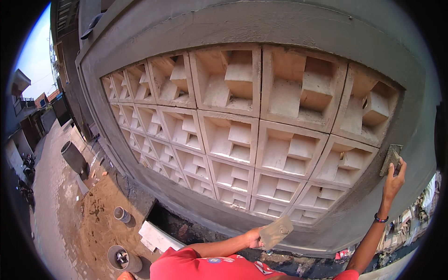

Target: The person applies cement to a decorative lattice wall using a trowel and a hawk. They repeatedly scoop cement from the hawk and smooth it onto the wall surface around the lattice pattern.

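Note:
My right hand [395,179] is closed on a small rectangular plastering float [391,157], whose face lies against the grey plastered border [405,135] by the right edge of the block panel. Lower down, in front of the wall's base, my left hand [255,238] grips a flat rectangular plastering board [276,232] by its near side. That board is tilted, with a small patch at its middle that I cannot make out. Rows of pale ventilation blocks [231,123] fill the framed opening in the wall, their inner steps showing.
A dark ditch [175,223] runs along the wall's foot, with a white slab [158,235] beside it. Left of it lie a sand heap [100,205], two buckets [122,214] and an upright dark cylinder [73,156]. Rubble [410,219] lines the lower right.

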Demonstrator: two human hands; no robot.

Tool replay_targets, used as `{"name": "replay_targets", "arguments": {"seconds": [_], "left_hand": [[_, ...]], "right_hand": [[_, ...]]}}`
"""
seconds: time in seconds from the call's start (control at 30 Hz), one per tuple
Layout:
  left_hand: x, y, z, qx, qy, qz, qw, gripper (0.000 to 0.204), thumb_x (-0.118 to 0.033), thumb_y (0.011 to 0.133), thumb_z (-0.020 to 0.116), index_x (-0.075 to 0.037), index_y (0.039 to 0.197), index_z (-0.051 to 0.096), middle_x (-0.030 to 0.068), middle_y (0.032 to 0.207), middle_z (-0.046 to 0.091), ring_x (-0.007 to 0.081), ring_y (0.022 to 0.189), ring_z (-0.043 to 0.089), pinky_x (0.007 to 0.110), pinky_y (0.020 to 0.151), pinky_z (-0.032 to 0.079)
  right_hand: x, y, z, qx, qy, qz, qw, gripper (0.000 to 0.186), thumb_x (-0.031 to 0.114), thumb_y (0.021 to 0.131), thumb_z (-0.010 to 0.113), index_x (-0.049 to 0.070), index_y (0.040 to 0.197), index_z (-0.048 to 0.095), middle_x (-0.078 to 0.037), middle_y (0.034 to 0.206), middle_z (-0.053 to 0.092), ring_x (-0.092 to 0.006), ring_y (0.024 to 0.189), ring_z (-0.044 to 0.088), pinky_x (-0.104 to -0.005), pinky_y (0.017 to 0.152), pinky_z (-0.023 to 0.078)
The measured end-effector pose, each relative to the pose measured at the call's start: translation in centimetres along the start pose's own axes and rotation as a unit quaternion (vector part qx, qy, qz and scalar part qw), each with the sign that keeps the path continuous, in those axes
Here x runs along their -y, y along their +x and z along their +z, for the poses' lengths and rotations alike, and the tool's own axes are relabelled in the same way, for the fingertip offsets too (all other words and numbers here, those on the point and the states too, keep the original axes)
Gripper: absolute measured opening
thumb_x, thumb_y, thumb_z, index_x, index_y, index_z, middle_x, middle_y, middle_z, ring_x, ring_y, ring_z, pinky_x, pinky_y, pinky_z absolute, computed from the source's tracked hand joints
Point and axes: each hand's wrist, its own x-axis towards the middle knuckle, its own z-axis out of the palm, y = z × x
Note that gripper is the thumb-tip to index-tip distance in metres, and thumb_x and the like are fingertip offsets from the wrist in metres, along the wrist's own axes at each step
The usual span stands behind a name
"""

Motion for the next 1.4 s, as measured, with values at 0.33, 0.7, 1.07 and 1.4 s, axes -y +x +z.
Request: {"name": "replay_targets", "arguments": {"seconds": [0.33, 0.7, 1.07, 1.4], "left_hand": [[-2.4, -2.2, -0.6, 0.028, 0.024, 0.035, 0.999, 0.036, -0.023, 0.094, 0.048, -0.017, 0.129, 0.041, 0.0047, 0.110, 0.060, 0.0159, 0.091, 0.065, 0.031, 0.067, 0.059], [-6.2, -13.1, -1.8, 0.033, -0.119, 0.230, 0.965, 0.038, -0.020, 0.089, 0.055, -0.005, 0.124, 0.048, 0.0111, 0.118, 0.057, 0.0229, 0.105, 0.059, 0.037, 0.088, 0.050], [-9.2, -16.1, -2.3, 0.005, -0.162, 0.293, 0.942, 0.036, -0.016, 0.091, 0.053, -0.007, 0.125, 0.045, 0.0102, 0.115, 0.058, 0.0210, 0.102, 0.060, 0.034, 0.086, 0.052], [-10.1, -16.0, -2.8, -0.091, -0.142, 0.308, 0.936, 0.033, -0.018, 0.091, 0.056, -0.005, 0.119, 0.046, 0.0096, 0.107, 0.060, 0.0180, 0.092, 0.063, 0.031, 0.077, 0.055]], "right_hand": [[-3.0, -25.6, -0.1, 0.143, 0.376, 0.454, 0.795, 0.034, 0.011, 0.093, 0.046, 0.001, 0.125, 0.045, -0.009, 0.108, 0.057, -0.0146, 0.091, 0.057, -0.0262, 0.075, 0.049], [12.4, -28.3, 7.4, 0.370, 0.583, 0.472, 0.549, 0.056, 0.011, 0.088, 0.058, -0.004, 0.135, 0.031, -0.013, 0.117, 0.057, -0.0180, 0.097, 0.061, -0.0267, 0.081, 0.051], [20.7, -29.8, 14.7, 0.465, 0.509, 0.436, 0.579, 0.043, 0.008, 0.089, 0.056, -0.006, 0.127, 0.045, -0.009, 0.110, 0.060, -0.0093, 0.093, 0.057, -0.0221, 0.080, 0.046], [23.7, -32.3, 16.9, 0.547, 0.494, 0.387, 0.554, 0.034, 0.009, 0.091, 0.051, -0.005, 0.123, 0.052, -0.008, 0.108, 0.061, -0.0105, 0.095, 0.057, -0.0233, 0.084, 0.044]]}}
